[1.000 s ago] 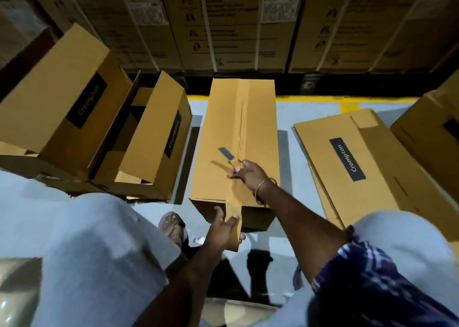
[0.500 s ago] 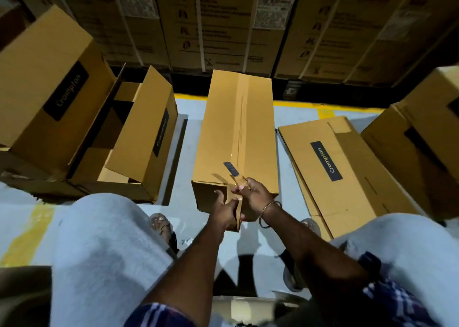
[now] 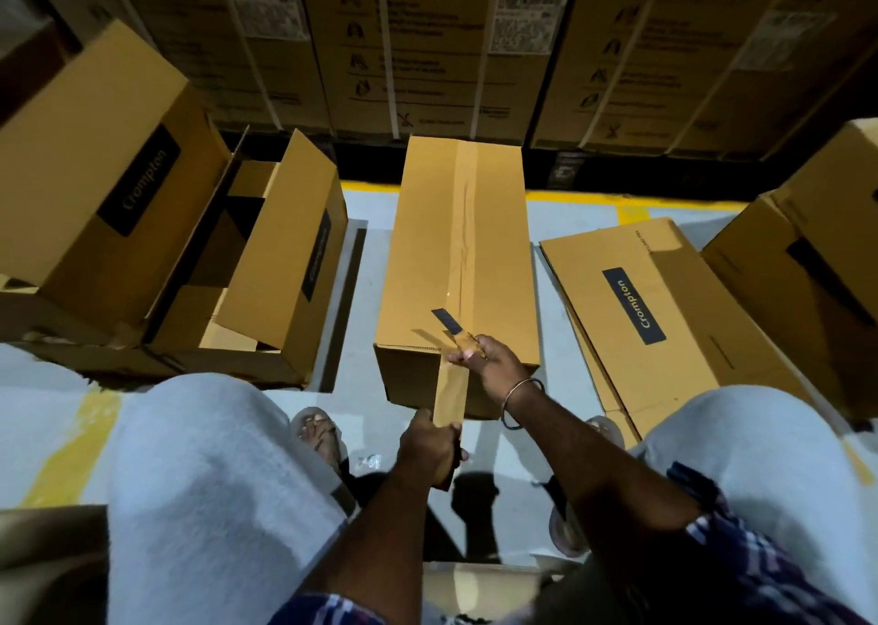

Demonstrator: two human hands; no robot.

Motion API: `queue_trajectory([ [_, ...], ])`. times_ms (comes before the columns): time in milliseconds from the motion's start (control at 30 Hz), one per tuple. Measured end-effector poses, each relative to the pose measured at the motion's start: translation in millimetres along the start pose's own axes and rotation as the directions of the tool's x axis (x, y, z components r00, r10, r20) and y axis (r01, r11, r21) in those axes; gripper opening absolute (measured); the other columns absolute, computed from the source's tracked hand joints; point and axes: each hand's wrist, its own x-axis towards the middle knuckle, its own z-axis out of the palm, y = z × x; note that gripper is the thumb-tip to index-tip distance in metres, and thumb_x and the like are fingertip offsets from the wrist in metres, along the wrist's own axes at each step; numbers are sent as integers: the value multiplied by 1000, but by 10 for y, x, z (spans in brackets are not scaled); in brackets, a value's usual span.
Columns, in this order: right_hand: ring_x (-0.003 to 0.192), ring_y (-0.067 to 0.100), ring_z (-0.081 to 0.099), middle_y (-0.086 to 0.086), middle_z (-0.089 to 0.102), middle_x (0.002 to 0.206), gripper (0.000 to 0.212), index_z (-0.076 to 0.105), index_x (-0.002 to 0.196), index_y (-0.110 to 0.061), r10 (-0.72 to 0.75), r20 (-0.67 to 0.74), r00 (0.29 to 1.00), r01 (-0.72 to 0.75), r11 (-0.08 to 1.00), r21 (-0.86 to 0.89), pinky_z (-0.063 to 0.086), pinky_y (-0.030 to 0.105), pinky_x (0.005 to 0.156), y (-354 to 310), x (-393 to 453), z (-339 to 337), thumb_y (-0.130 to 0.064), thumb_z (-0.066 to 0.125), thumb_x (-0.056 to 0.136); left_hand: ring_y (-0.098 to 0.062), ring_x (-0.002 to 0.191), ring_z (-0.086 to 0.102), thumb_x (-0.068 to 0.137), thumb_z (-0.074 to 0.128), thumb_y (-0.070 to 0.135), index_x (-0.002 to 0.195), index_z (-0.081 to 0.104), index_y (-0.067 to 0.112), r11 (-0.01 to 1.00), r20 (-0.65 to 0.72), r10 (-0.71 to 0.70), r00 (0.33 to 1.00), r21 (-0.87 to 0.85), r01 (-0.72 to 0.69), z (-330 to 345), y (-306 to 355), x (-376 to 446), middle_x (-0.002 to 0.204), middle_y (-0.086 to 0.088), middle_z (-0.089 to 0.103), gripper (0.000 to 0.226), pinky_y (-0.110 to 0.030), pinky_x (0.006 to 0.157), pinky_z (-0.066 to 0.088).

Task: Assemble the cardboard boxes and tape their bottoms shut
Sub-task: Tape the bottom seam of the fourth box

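1. Lying lengthwise on the grey floor point(image 3: 546, 225) between the seated person's knees: 1 long cardboard box point(image 3: 456, 254), taped along its centre seam.
2. Running down that seam and over the near edge, then away from the near end face toward the person: a strip of brown tape point(image 3: 449, 399).
3. Left hand point(image 3: 430, 448): clenched round the free lower end of the tape, just below the box's near end.
4. Right hand point(image 3: 487, 363): resting at the box's near top edge beside the tape, fingers curled round a small cutter; dark blade point(image 3: 446, 321) projecting over the top face. Metal bangle point(image 3: 520, 403) on the wrist.
5. Left of the taped box: 2 more boxes, 1 open box point(image 3: 280, 263) with flaps spread, 1 larger box point(image 3: 95, 187) marked "Crompton".
6. Right of it: flattened cartons point(image 3: 665, 320) stacked on the floor, with another box point(image 3: 817, 254) beyond.
7. Background: a wall of strapped cartons point(image 3: 427, 45) with printed handling symbols.
8. Foreground: light trousers point(image 3: 214, 482), plaid sleeves, a sandalled foot point(image 3: 318, 434).
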Motion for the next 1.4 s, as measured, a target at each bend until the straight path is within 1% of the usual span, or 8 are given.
queue_trajectory([
  [100, 112, 24, 59, 7, 68, 118, 19, 73, 106, -16, 8, 4, 1000, -7, 1000, -17, 42, 26, 81, -36, -23, -2, -23, 56, 104, -29, 48, 68, 96, 69, 13, 88, 48, 13, 998, 17, 15, 1000, 61, -16, -73, 37, 10, 92, -19, 64, 22, -34, 49, 52],
  [233, 105, 23, 60, 4, 64, 110, 17, 77, 101, -20, -88, 0, 996, 88, 991, -102, 49, 37, 95, -127, -112, -67, -25, 61, 101, -25, 45, 66, 95, 70, 10, 110, 59, -2, 994, 69, -91, 993, 60, 87, -108, 89, -18, 96, -28, 72, 22, -29, 47, 52],
  [367, 94, 20, 56, -3, 55, 95, 15, 76, 109, -22, -202, -53, 978, 181, 945, -271, 44, 29, 79, -295, -197, -343, -26, 67, 98, -22, 44, 65, 96, 70, 11, 109, 62, -4, 996, 53, -79, 996, 56, 76, -123, 123, -21, 85, -23, 70, 21, -28, 46, 51],
  [533, 95, 22, 58, -5, 56, 96, 23, 76, 117, -25, -142, 219, 965, 258, 635, -728, 43, 32, 75, -394, -355, -589, -32, 69, 95, -19, 44, 66, 100, 67, 18, 114, 59, 1, 997, 57, -71, 996, 39, 69, -136, 172, -76, 101, -26, 75, 24, -26, 46, 51],
  [633, 100, 23, 59, -3, 58, 106, 25, 72, 118, -32, -98, 258, 961, 274, 467, -841, 47, 35, 76, -375, -478, -484, -40, 62, 97, -20, 48, 67, 103, 63, 22, 116, 56, 3, 997, 32, -82, 996, 13, 82, -135, 168, -108, 100, -23, 76, 23, -28, 50, 53],
  [833, 102, 29, 63, 3, 64, 113, 25, 74, 110, -28, -123, 282, 952, 302, 208, -930, 51, 38, 82, -256, -540, -196, -41, 56, 98, -23, 46, 67, 102, 62, 19, 112, 65, -2, 996, -7, -86, 996, -16, 86, -130, 148, -132, 69, -16, 73, 24, -37, 61, 60],
  [1033, 99, 29, 65, 3, 64, 112, 27, 73, 113, -26, -113, 288, 951, 304, 153, -940, 54, 39, 80, -154, -474, -126, -40, 55, 97, -17, 44, 67, 100, 65, 24, 95, 68, 6, 995, -56, -93, 994, 35, 95, -179, 201, -203, 70, -12, 76, 19, -26, 52, 54],
  [1400, 105, 33, 66, 7, 67, 118, 25, 70, 116, -16, -27, 247, 969, 248, 99, -964, 54, 40, 86, -67, -432, -174, -28, 58, 97, -19, 45, 65, 90, 69, 12, 87, 69, 3, 990, -92, -135, 987, 24, 138, -214, 307, -200, 59, -10, 71, 9, -24, 56, 56],
])
